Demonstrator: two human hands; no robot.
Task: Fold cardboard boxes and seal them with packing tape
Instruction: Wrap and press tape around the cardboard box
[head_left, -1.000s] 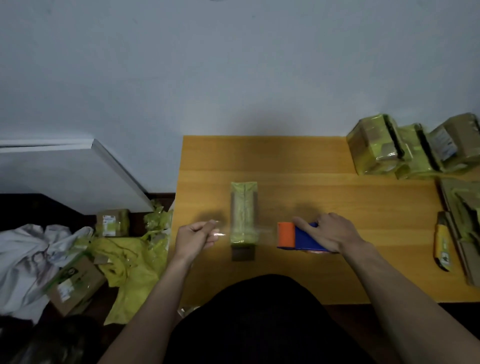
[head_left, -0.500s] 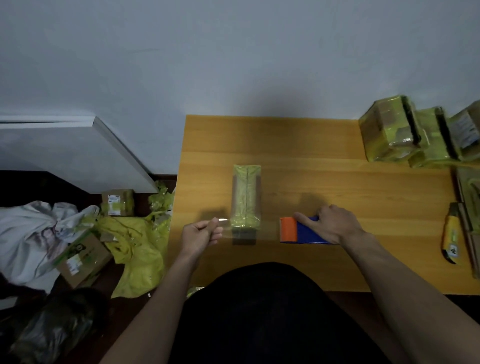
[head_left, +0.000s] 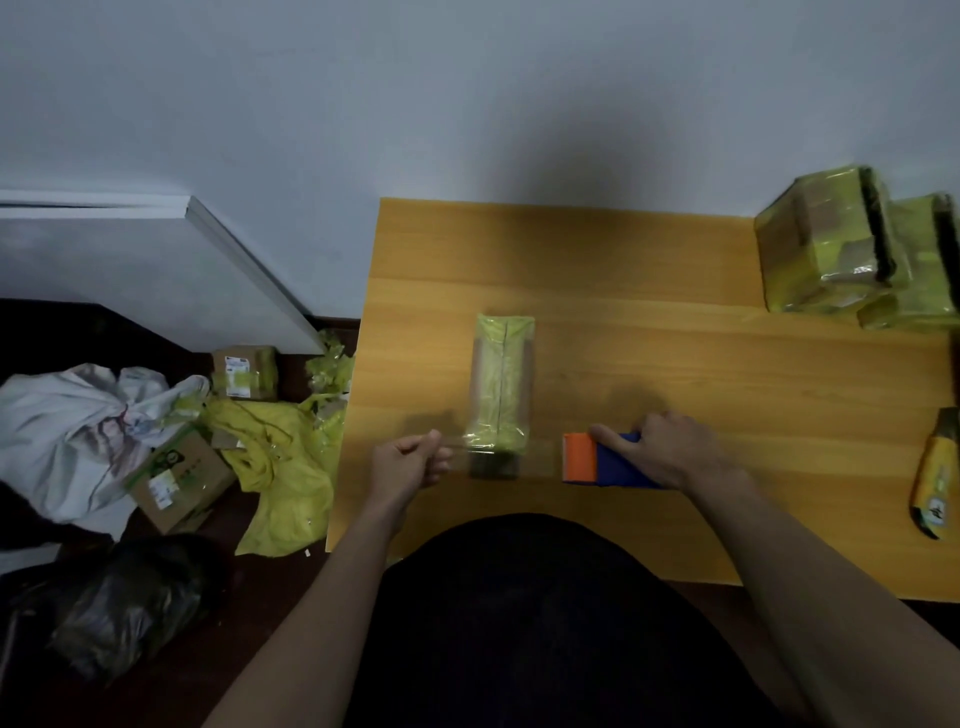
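A narrow cardboard box (head_left: 500, 387) wrapped in yellow-green tape lies on the wooden table (head_left: 675, 364), long side pointing away from me. A strip of clear tape (head_left: 540, 457) stretches across its near end. My left hand (head_left: 408, 465) pinches the free end of that strip just left of the box. My right hand (head_left: 670, 449) grips the blue and orange tape dispenser (head_left: 597, 460) on the table just right of the box.
Taped boxes (head_left: 831, 244) are stacked at the table's back right. A yellow utility knife (head_left: 935, 483) lies near the right edge. On the floor to the left are small boxes (head_left: 176, 475), yellow wrapping (head_left: 280, 457), a white bag (head_left: 67, 431) and a black bag (head_left: 124, 608).
The head view has tilted, so the table sits a little higher in frame. My hands keep the tape strip stretched across the box's near end; dispenser and left hand have barely moved.
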